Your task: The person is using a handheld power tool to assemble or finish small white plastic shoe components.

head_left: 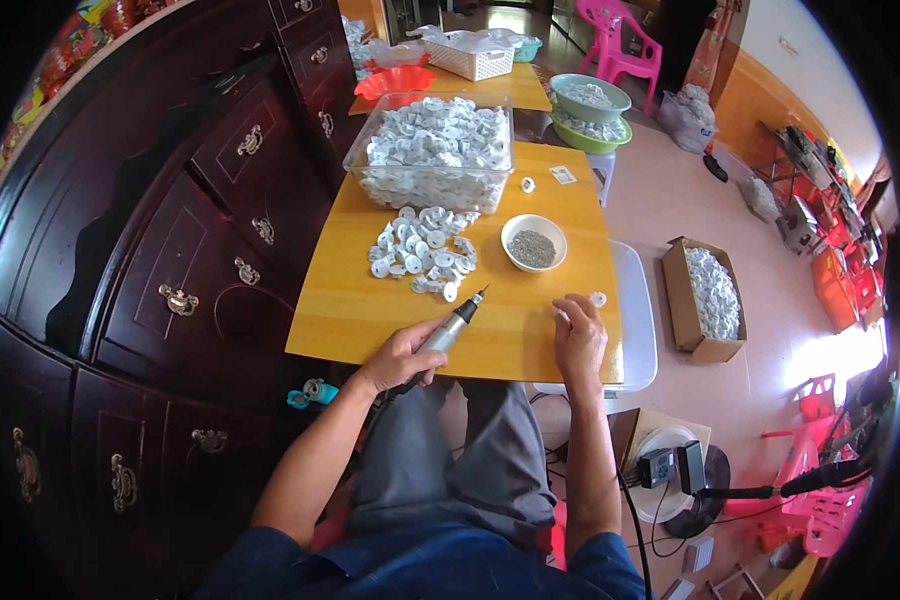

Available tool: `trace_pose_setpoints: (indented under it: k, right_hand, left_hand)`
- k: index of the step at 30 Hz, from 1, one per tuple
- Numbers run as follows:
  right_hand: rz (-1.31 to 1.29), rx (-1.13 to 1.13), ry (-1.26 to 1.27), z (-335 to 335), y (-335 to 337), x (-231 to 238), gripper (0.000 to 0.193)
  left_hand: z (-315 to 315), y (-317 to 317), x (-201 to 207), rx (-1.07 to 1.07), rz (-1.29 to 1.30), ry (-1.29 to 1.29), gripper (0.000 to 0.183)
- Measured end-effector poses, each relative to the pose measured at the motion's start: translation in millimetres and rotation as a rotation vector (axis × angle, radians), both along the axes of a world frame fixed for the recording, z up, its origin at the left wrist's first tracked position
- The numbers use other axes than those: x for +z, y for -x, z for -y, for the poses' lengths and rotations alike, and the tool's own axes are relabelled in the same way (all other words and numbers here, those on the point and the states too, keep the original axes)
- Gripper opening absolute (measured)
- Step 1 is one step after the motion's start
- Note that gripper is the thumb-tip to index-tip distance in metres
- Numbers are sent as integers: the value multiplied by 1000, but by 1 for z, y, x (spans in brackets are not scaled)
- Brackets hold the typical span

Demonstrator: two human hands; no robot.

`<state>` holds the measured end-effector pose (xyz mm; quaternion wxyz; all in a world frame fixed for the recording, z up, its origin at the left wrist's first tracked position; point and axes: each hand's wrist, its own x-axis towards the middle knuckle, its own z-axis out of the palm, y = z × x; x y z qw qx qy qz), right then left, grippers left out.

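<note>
My left hand (pixel 407 357) is wrapped round an electric screwdriver (pixel 452 329) with a silver body and black nose; its thin bit points up and away over the table. Near the table's right edge, my right hand (pixel 579 338) has its fingers loosely bent and slightly apart, with nothing visible in them. A small round white plastic part (pixel 598 299) is just beyond its fingertips. Ahead of the screwdriver lies a loose pile of similar white parts (pixel 425 248). A white bowl (pixel 507 256) to the right of the pile holds tiny grey metal pieces, probably screws.
A clear plastic tub (pixel 430 187) heaped with white parts stands at the far side of the yellow table (pixel 345 310). Dark drawers (pixel 170 250) line the left. A translucent bin (pixel 634 310) sits below the right edge, and a cardboard box (pixel 678 300) of parts is beyond it.
</note>
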<state>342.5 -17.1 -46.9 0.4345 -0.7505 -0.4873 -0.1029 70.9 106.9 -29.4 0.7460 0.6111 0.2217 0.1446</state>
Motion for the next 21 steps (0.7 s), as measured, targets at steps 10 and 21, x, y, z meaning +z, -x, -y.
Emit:
trace_pose_setpoints:
  k: [10, 21]
  right_hand:
    - [-180, -77, 48, 12, -10, 16, 17]
    - [103, 38, 506, -121, -32, 68, 17]
  left_hand:
    - [0, 0, -3, -22, 7, -27, 67]
    - [-1, -2, -5, 0, 18, -25, 66]
